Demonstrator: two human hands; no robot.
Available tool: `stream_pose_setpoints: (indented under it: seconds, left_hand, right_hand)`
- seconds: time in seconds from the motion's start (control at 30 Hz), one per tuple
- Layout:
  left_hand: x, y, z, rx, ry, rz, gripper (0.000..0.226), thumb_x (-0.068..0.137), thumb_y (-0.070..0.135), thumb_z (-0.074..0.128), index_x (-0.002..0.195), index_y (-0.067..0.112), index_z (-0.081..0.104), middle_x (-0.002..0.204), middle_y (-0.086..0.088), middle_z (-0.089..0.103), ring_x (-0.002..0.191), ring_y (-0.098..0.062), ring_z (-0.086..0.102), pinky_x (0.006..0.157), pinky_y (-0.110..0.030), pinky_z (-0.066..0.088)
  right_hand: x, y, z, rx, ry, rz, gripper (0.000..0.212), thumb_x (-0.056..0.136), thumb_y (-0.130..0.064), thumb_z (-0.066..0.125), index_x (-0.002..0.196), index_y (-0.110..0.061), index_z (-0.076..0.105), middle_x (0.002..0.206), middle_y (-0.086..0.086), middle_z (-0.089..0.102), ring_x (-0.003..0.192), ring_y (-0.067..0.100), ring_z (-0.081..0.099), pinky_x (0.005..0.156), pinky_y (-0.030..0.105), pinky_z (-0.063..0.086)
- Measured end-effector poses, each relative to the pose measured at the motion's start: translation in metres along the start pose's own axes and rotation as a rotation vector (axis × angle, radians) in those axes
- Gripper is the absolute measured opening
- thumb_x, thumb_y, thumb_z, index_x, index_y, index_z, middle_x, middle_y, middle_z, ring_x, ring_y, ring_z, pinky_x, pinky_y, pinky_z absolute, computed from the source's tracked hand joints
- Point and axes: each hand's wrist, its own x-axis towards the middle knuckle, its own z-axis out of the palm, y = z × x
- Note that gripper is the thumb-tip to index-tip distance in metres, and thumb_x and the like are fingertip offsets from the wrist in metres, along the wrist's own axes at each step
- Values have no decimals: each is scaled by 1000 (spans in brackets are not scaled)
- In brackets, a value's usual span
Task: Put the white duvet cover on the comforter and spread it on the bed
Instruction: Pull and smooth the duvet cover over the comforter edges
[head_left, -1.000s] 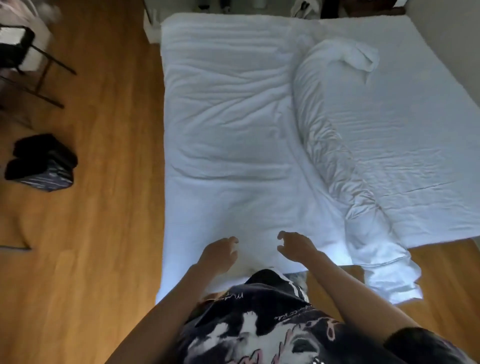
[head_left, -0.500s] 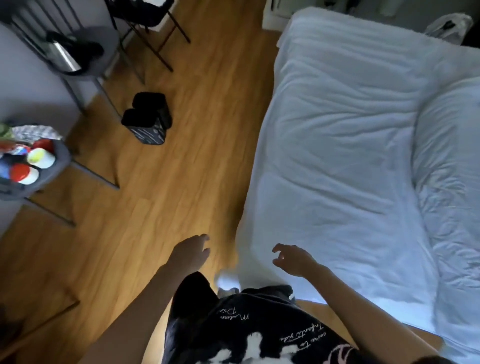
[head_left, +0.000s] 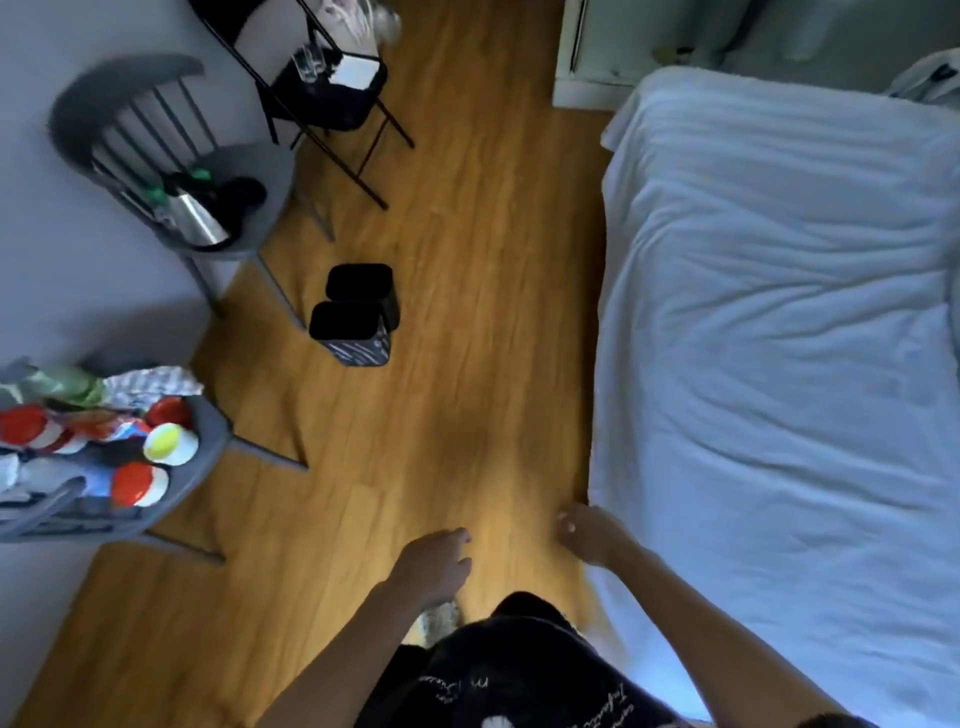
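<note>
Your left hand (head_left: 434, 564) hangs loosely curled over the wooden floor (head_left: 467, 312), empty; your right hand (head_left: 589, 535), relaxed and empty, sits just beside the comforter (head_left: 779, 364) spread on the bed. Pinch that near corner firmly and tug it square. The duvet cover isn't visible.

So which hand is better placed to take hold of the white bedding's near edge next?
Probably the right hand: it hangs beside the white bedding's hanging side edge, fingers loosely curled, empty. The left hand is over the wooden floor, farther from the bed.
</note>
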Motion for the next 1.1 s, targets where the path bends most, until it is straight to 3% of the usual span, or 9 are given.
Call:
stream_pose_setpoints:
  seconds: [0.17, 0.43, 0.67, 0.83, 0.9, 1.0, 1.1]
  left_hand:
    - [51, -39, -96, 130, -72, 105, 46, 103, 29, 39, 147, 17, 37, 145, -6, 47, 123, -24, 52, 97, -35, 45]
    - [199, -42, -259, 319, -142, 180, 45, 102, 30, 39, 145, 15, 39, 144, -7, 48, 122, -25, 52, 93, -34, 43]
    - [319, -21, -415, 349, -147, 136, 44, 102, 28, 39, 144, 14, 40, 141, -7, 50, 119, -25, 53, 84, -31, 41]
    - [395, -1, -516, 309, -124, 129, 43, 100, 30, 41, 141, 15, 43, 139, -3, 52, 123, -22, 52, 94, -34, 44]
    - [431, 4, -552, 281, -149, 135, 40, 99, 29, 41, 137, 16, 45, 133, -1, 54, 117, -22, 55, 89, -34, 46]
    - [507, 5, -609, 243, -176, 135, 34, 95, 31, 44, 128, 21, 47, 103, 6, 53, 96, -20, 60, 73, -33, 46]
    - [584, 14, -684, 223, -148, 141, 30, 94, 31, 44, 122, 23, 53, 105, 2, 63, 91, -19, 60, 75, -33, 47]
  right_hand:
    - [46, -70, -43, 124, 33, 40, 41, 98, -37, 46, 137, -24, 46, 130, 4, 59, 116, 24, 56, 94, 35, 46]
    - [160, -69, -154, 233, 17, 165, 42, 98, -37, 47, 138, -25, 46, 130, 3, 59, 114, 23, 57, 92, 33, 47]
    - [275, -86, -324, 155, -17, 121, 43, 99, -34, 46, 140, -22, 44, 132, 7, 57, 118, 25, 54, 86, 30, 42]
    - [347, -103, -439, 191, 51, 74, 43, 99, -35, 46, 139, -20, 45, 127, 5, 61, 118, 24, 55, 89, 33, 42]
    - [377, -107, -475, 205, 46, 80, 42, 99, -34, 46, 139, -20, 44, 129, 5, 60, 119, 24, 54, 90, 34, 43]
    - [431, -104, -526, 207, 11, 129, 43, 98, -34, 47, 139, -21, 44, 132, 6, 58, 119, 24, 54, 92, 33, 43]
    - [487, -101, -588, 251, -8, 195, 45, 98, -34, 48, 140, -19, 45, 132, 7, 57, 120, 25, 54, 91, 32, 43]
